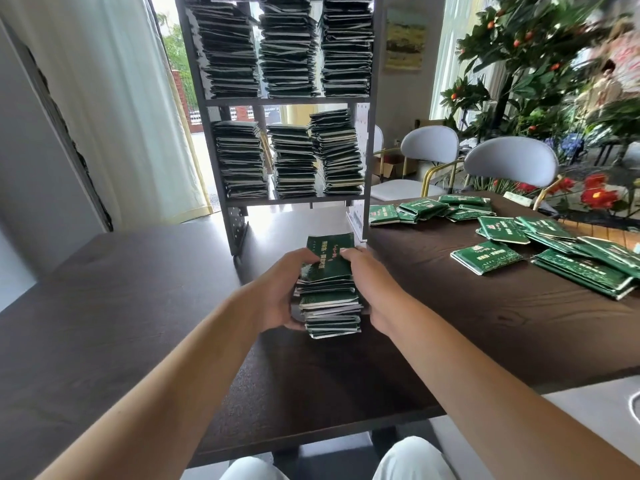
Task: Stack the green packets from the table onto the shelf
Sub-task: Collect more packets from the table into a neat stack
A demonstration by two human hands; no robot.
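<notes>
Both hands clamp one tall stack of green packets [329, 292] between them, approx. centre of the dark tabletop [138, 289], in front of the shelf [367, 109].

Left hand [280, 292]: grip wrapped on the stack's left side, fingers curled over the top packet, thumb low near the base. Right hand [367, 285]: grip wrapped on the right side, fingertips on the top packet, just beside the left hand's fingertips. Neither grip is released; both grasp the stack. Whether the stack's base touches the tabletop or is held just above it: cannot tell.

Stack condition: edges uneven, top packet tilted w/ printed face toward the shelf.

Shelf: stands on the tabletop directly behind the stack. Upper level carries three tall piles, packed to the top of view. Lower level carries three shorter piles; the right one is tallest and leans.

Loose packets [485, 256]: scattered flat on the tabletop to the right, well apart from the hands, some overlapping.

Two grey chairs [509, 161] stand beyond the tabletop's far-right edge.
</notes>
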